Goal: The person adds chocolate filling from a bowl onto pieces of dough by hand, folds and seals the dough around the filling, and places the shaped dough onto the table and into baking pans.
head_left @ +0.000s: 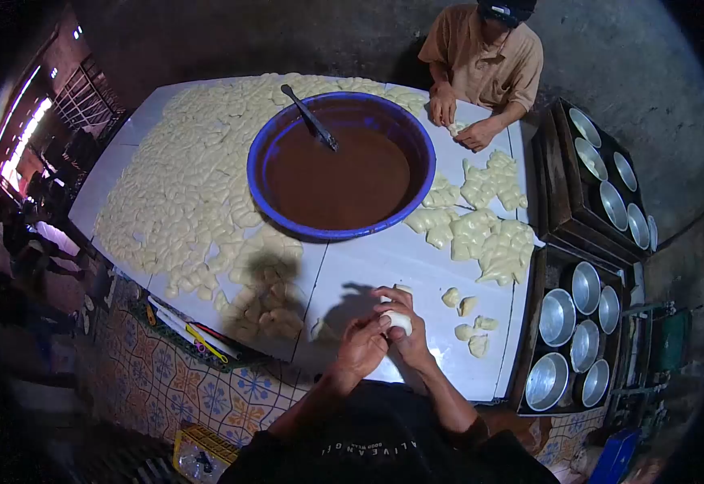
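Note:
A smooth white ball of dough (399, 323) sits between my two hands above the near edge of the white table. My right hand (413, 340) curls its fingers around the ball. From the other side my left hand (361, 348) presses its thumb and fingertips against the dough. Several small loose dough pieces (466, 306) lie on the table to the right. Larger clumps of pale dough (481, 238) rest farther back, and a broad spread of dough pieces (182, 177) covers the left side.
A blue basin (421, 198) of brown filling (340, 181) with a dark spatula (311, 119) stands mid-table. Across the table, a co-worker (489, 64) handles dough. Round metal pans (557, 317) sit in trays at right. Long-handled tools (186, 327) lie along the left front edge.

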Motion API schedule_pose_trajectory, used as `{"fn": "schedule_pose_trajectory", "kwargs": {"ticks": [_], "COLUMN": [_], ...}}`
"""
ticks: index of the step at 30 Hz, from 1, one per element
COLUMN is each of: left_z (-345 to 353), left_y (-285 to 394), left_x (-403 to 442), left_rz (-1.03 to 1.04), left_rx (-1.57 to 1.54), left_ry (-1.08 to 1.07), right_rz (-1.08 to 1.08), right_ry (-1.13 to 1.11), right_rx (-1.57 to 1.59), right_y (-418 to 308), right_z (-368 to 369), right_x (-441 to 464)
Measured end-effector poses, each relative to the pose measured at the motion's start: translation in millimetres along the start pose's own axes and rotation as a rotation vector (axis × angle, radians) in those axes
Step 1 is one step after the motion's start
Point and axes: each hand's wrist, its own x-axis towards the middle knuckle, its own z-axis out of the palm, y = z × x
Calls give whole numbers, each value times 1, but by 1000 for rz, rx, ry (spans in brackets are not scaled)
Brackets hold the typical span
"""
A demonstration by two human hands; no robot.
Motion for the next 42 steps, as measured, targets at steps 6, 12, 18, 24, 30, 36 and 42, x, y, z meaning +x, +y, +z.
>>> {"fn": "schedule_pose_trajectory", "kwargs": {"ticks": [6, 12, 18, 24, 30, 36, 42], "left_z": [41, 56, 44, 70, 46, 18, 12], "left_y": [29, 131, 143, 106, 53, 33, 25], "left_x": [33, 175, 204, 129, 56, 17, -3], "left_rz": [-306, 329, -120, 147, -76, 35, 91], "left_rx": [-77, 1522, 2081, 1651, 729, 1128, 1214], "left_ry": [-468, 183, 133, 179, 277, 141, -9], "right_rz": [472, 345, 382, 471, 628, 69, 199], "right_ry": [-15, 54, 130, 208, 433, 189, 297], "right_rx": [954, 768, 857, 1025, 929, -320, 68], "right_y": [24, 36, 61, 63, 54, 17, 1], "right_z": [-21, -31, -28, -19, -6, -3, -17], "right_x": [-3, 8, 3, 14, 0, -20, -25]}}
